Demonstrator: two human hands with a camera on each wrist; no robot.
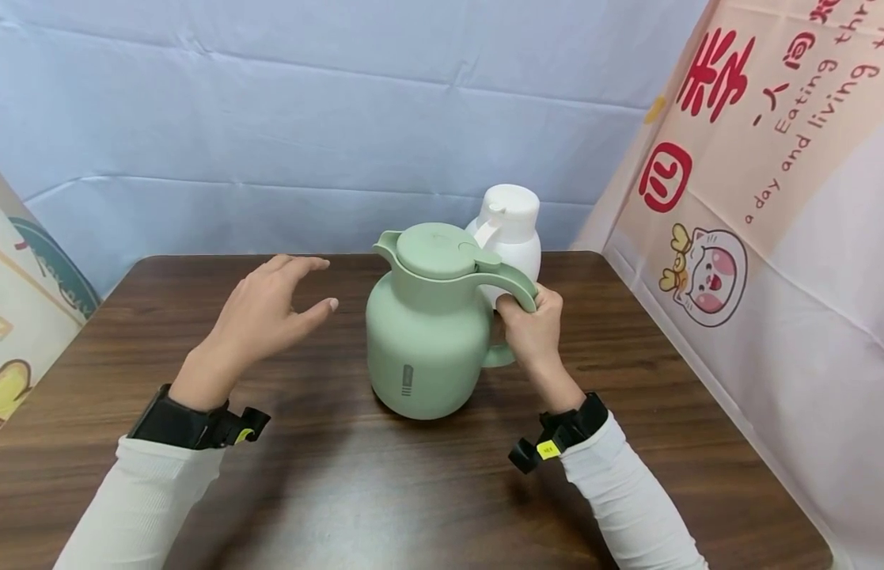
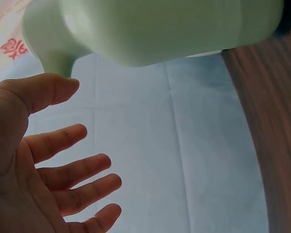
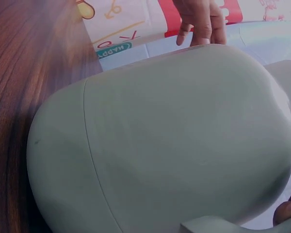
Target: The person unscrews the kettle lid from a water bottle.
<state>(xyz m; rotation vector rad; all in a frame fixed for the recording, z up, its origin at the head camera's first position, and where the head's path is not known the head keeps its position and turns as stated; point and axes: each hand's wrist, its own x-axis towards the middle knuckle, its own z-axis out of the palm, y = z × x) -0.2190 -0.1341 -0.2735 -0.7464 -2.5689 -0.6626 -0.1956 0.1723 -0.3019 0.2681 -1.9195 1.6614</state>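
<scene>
A pale green thermos jug (image 1: 429,340) with a lid and a spout pointing left is upright at the middle of the table (image 1: 427,507). My right hand (image 1: 536,326) grips its handle; in the right wrist view only fingertips (image 3: 287,211) show at the lower right corner. To the left of the jug, my left hand (image 1: 267,307) is held in the air with thumb and fingers spread, apart from the jug and holding nothing. The left wrist view shows that hand's open palm (image 2: 34,179) with the green jug (image 2: 150,29) beyond it.
Behind the green jug stands a smaller white jug (image 1: 516,229), partly hidden by it. A pale blue cloth (image 1: 306,127) hangs along the back edge of the table. Printed cloth (image 1: 755,261) hangs at the right, and another printed cloth (image 1: 21,317) at the left.
</scene>
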